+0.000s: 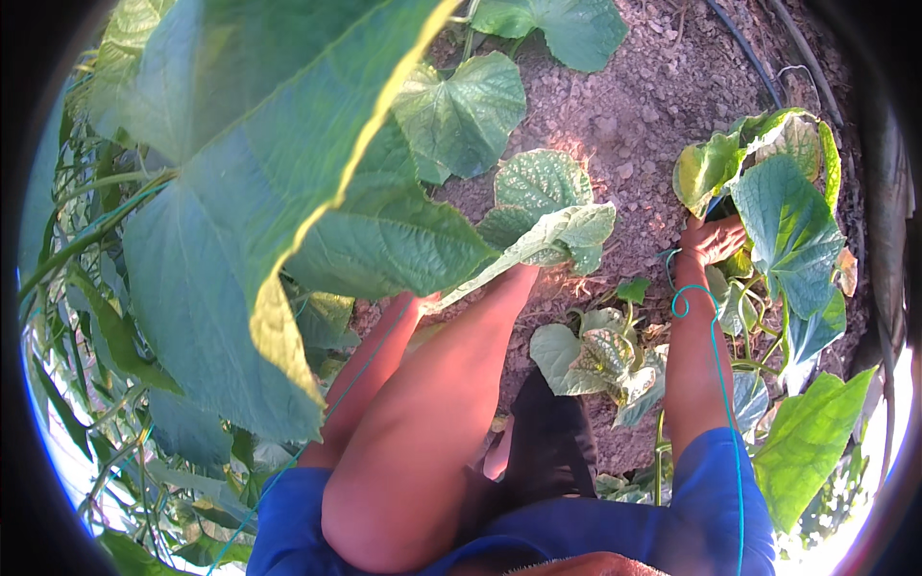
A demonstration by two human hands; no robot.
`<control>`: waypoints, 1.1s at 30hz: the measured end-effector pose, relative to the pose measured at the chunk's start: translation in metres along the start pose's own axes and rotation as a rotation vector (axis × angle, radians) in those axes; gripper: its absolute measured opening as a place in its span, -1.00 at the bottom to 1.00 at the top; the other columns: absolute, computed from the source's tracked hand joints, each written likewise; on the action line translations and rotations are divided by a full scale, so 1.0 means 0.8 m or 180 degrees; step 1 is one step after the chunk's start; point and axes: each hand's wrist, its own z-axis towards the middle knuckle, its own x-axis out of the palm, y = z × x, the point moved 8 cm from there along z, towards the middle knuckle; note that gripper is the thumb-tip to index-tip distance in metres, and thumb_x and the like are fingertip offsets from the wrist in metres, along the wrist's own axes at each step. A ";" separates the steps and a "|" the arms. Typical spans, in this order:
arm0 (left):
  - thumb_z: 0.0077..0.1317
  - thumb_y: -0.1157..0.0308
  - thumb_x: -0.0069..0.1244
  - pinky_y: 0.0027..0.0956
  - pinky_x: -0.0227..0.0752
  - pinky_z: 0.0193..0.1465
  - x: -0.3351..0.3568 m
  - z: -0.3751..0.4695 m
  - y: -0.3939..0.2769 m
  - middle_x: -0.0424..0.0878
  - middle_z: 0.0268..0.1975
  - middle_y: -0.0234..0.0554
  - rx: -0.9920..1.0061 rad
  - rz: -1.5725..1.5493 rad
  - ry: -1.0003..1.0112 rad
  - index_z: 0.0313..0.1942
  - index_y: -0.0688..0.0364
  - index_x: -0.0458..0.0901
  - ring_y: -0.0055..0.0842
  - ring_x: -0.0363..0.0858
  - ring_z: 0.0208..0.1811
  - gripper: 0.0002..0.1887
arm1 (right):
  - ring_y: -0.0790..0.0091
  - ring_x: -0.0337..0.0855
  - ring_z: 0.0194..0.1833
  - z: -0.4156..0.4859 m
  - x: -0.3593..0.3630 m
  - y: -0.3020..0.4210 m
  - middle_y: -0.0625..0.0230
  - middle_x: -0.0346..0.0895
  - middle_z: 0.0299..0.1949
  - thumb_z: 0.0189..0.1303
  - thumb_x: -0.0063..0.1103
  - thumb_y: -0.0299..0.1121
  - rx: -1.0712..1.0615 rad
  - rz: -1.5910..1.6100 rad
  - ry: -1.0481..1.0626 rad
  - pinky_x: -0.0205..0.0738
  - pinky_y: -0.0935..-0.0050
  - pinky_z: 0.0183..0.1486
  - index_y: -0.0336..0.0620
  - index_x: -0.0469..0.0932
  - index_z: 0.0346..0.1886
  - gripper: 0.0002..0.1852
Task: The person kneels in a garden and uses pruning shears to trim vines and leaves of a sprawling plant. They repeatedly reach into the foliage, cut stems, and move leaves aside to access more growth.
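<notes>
My right hand reaches into a leafy vine plant at the right. Its fingers go behind a broad green leaf and a yellowing leaf, so what they touch is hidden. A small dark blue thing shows just above the fingers. A teal string runs along my right forearm and curls near the wrist. My left hand is mostly covered by leaves beside my bare knee; only a bit of it shows near a pale speckled leaf, and its grip cannot be seen.
A very large leaf with a yellow edge hangs close at the left, before dense vines. Pinkish clod soil lies ahead. A dark hose crosses the upper right. Spotted leaves grow between my legs and right arm.
</notes>
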 end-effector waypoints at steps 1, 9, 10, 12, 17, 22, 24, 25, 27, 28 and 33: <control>0.28 -0.04 0.17 -0.07 0.56 -0.06 0.000 -0.002 0.002 0.78 -0.21 0.13 0.0006 -0.0070 -0.0036 -0.30 0.20 0.79 -0.08 0.76 -0.15 -0.57 | -0.32 0.39 0.24 0.002 -0.001 0.000 -0.21 0.41 0.26 0.06 0.24 0.48 -0.0018 0.0016 0.0003 0.23 -0.15 0.34 -0.45 0.26 0.37 0.14; 0.28 -0.04 0.16 -0.06 0.56 -0.04 -0.004 0.008 0.021 0.78 -0.20 0.15 -0.0088 -0.0551 -0.0265 -0.28 0.20 0.80 -0.06 0.76 -0.13 -0.57 | -0.13 0.53 0.18 0.006 0.002 0.003 -0.06 0.55 0.10 0.04 0.43 0.27 0.0130 -0.0598 0.0288 0.31 -0.07 0.30 -0.33 0.41 0.31 -0.04; 0.28 -0.04 0.16 -0.06 0.57 -0.04 -0.005 0.014 0.023 0.78 -0.20 0.15 -0.0106 -0.0606 -0.0283 -0.28 0.21 0.80 -0.05 0.76 -0.13 -0.57 | -0.14 0.53 0.17 0.006 -0.002 0.005 -0.07 0.55 0.08 0.03 0.44 0.27 0.0132 -0.0512 0.0187 0.31 -0.08 0.29 -0.32 0.41 0.30 -0.05; 0.28 -0.04 0.16 -0.06 0.57 -0.03 -0.003 0.018 0.029 0.78 -0.19 0.15 -0.0158 -0.0713 -0.0294 -0.28 0.21 0.80 -0.05 0.76 -0.13 -0.57 | -0.16 0.53 0.16 0.006 -0.001 0.003 -0.08 0.56 0.05 0.01 0.44 0.28 0.0245 -0.0328 0.0265 0.30 -0.10 0.28 -0.33 0.42 0.27 -0.05; 0.28 -0.04 0.15 -0.05 0.57 -0.02 0.005 0.040 0.042 0.79 -0.19 0.16 -0.0197 -0.1038 -0.0380 -0.27 0.21 0.80 -0.03 0.76 -0.11 -0.56 | -0.23 0.43 0.17 0.010 -0.009 0.009 -0.08 0.46 0.11 -0.13 0.53 0.27 0.0184 -0.0068 0.0112 0.29 -0.10 0.28 -0.32 0.31 0.27 0.05; 0.28 -0.04 0.14 -0.04 0.57 0.00 0.014 0.076 0.055 0.79 -0.18 0.17 -0.0119 -0.1527 -0.0516 -0.26 0.21 0.80 -0.01 0.77 -0.10 -0.56 | -0.17 0.43 0.24 0.011 -0.014 0.009 -0.03 0.48 0.13 -0.15 0.60 0.06 0.0127 0.0154 -0.0113 0.29 -0.07 0.35 -0.27 0.32 0.34 0.01; 0.28 -0.04 0.14 -0.04 0.57 0.00 0.021 0.082 0.064 0.79 -0.17 0.17 -0.0099 -0.1718 -0.0555 -0.25 0.22 0.81 -0.01 0.77 -0.09 -0.56 | -0.15 0.43 0.25 0.013 -0.019 0.014 -0.03 0.48 0.13 -0.18 0.58 0.18 0.0029 0.0161 -0.0271 0.28 -0.09 0.34 -0.29 0.33 0.34 0.06; 0.28 -0.04 0.14 -0.04 0.57 0.01 0.027 0.083 0.069 0.79 -0.17 0.18 -0.0073 -0.1785 -0.0554 -0.25 0.22 0.81 0.00 0.77 -0.09 -0.56 | -0.13 0.43 0.27 0.016 -0.018 0.014 -0.01 0.47 0.16 -0.21 0.61 0.16 0.0101 0.0055 -0.0200 0.30 -0.09 0.33 -0.24 0.31 0.37 0.10; 0.27 -0.04 0.13 -0.04 0.57 0.01 0.044 0.072 0.084 0.79 -0.17 0.18 -0.0076 -0.1958 -0.0534 -0.25 0.22 0.81 0.00 0.77 -0.09 -0.56 | -0.12 0.43 0.30 0.024 -0.021 0.019 -0.03 0.47 0.20 -0.18 0.60 0.23 0.0234 0.0010 -0.0006 0.29 -0.06 0.38 -0.28 0.32 0.37 0.12; 0.27 -0.04 0.13 -0.04 0.57 0.02 0.051 0.068 0.092 0.79 -0.17 0.18 -0.0068 -0.2039 -0.0539 -0.25 0.22 0.81 0.01 0.77 -0.08 -0.56 | -0.12 0.42 0.32 0.029 -0.025 0.024 -0.04 0.47 0.22 -0.18 0.60 0.26 0.0299 -0.0010 0.0077 0.29 -0.04 0.40 -0.29 0.32 0.37 0.13; 0.27 -0.04 0.13 -0.03 0.58 0.03 0.084 0.052 0.124 0.79 -0.16 0.19 -0.0045 -0.2353 -0.0563 -0.24 0.22 0.81 0.02 0.77 -0.07 -0.55 | -0.06 0.47 0.33 0.037 -0.059 0.044 -0.10 0.46 0.25 -0.21 0.61 0.27 0.1614 0.0362 0.0775 0.35 0.04 0.43 -0.45 0.35 0.29 0.14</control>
